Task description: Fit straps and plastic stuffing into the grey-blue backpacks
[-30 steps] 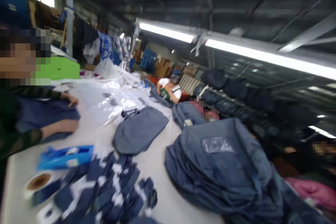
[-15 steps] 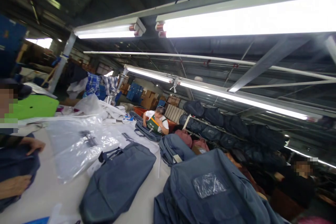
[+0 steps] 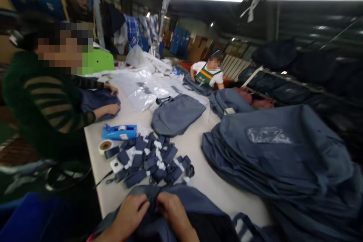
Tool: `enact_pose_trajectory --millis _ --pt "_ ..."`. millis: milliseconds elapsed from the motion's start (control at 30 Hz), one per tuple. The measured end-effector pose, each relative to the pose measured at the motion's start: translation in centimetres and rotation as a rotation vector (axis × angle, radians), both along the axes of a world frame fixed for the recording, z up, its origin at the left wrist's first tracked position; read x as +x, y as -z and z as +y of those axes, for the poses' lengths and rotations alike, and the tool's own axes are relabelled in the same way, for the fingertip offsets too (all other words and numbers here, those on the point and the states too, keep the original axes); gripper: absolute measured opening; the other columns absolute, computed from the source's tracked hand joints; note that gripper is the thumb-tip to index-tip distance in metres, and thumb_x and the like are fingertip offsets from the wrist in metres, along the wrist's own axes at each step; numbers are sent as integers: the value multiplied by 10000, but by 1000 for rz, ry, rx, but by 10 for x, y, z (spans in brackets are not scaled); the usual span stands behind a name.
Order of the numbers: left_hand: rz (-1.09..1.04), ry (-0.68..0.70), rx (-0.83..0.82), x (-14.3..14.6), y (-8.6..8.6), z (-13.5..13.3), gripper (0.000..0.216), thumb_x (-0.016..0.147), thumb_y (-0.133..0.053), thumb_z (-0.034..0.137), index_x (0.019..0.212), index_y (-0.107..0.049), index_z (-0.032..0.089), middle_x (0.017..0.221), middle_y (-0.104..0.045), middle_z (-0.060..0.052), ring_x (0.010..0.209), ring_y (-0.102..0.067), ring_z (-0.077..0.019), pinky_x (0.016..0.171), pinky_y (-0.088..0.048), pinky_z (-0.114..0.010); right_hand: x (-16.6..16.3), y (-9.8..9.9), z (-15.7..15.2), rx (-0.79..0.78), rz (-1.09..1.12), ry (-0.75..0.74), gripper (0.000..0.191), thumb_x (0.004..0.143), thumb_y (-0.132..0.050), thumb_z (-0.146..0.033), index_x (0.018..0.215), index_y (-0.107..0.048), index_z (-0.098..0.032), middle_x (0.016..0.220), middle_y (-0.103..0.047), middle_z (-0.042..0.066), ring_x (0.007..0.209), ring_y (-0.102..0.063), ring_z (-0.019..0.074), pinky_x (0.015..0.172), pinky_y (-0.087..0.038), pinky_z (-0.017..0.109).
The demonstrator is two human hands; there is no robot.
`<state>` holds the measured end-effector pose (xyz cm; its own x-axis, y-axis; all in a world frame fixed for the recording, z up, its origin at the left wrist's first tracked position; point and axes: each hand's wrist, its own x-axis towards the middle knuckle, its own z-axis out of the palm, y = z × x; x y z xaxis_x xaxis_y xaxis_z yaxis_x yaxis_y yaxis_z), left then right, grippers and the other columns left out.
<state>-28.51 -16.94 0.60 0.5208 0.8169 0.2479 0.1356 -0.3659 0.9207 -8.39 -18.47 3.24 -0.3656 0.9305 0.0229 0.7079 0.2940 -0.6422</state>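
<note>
Left hand (image 3: 129,211) and right hand (image 3: 172,211) together at bottom centre of frame, fingers pinching top edge of blue bag (image 3: 195,211). Bag lies right under both hands, spreading toward lower right; neither hand clearly nearer. Strap pile (image 3: 153,159) just above hands. Stacked bags (image 3: 278,159) at right.

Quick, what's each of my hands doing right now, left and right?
Left hand: closed, pinching the blue-grey bag fabric at the table edge.
Right hand: closed on the same fabric, beside the left.
</note>
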Motion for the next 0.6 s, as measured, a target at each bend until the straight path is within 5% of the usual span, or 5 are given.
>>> enact_pose_trajectory --millis 67,200,600 --pt "320 -129 -137 -10 2 -23 265 939 -533 263 699 -606 178 671 -602 -14 679 -582 -170 693 -463 -310 -10 8 -21 -89 47 12 100 892 -621 -121 801 -610 -162 768 -619 -22 730 -588 132 678 -458 261" --pt "670 -116 -213 -1 -11 -22 248 897 -489 260 711 -637 189 753 -684 -67 786 -639 -233 755 -438 -348 -10 -4 -21 -126 68 60 219 768 -586 24 744 -558 -192 752 -603 -28 733 -562 132 658 -344 237" --pt "1031 -13 -210 13 -53 -23 303 934 -445 259 953 -729 154 1000 -738 -149 997 -676 -329 870 -490 -421 -22 -15 -18 -120 12 148 227 681 -550 23 709 -515 -200 723 -571 -10 726 -546 155 650 -299 251"
